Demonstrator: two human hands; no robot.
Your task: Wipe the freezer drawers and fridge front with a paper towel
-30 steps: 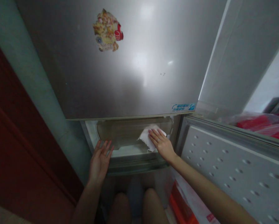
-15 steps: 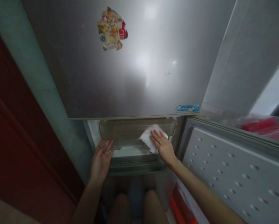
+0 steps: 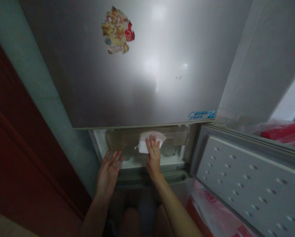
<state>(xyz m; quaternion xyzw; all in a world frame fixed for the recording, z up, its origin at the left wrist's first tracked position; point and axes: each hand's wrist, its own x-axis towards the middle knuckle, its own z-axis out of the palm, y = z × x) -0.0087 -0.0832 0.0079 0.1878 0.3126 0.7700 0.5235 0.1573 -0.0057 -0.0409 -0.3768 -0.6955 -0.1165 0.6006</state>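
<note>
A white cloth (image 3: pixel 144 146) lies against the see-through drawer front (image 3: pixel 122 140) in the lower compartment of the fridge. My right hand (image 3: pixel 154 158) presses on it with the fingers spread over its surface, near the middle of the drawer. To the left, my left hand (image 3: pixel 109 172) is open, palm up and fingers apart, at the drawer's lower left corner. Nothing is in it; whether its fingertips touch the drawer cannot be made out.
The shut upper fridge door (image 3: pixel 142 65) hangs above, bearing a sticker (image 3: pixel 116 31). At right the lower door (image 3: pixel 251 177) stands swung open. Plastic bags (image 3: pixel 219 207) sit below it. A reddish-brown wooden panel (image 3: pixel 26 158) borders the left side, and my knees are underneath.
My right hand has slid left with the cloth, from the drawer's right side to its middle. My left hand has barely moved.
</note>
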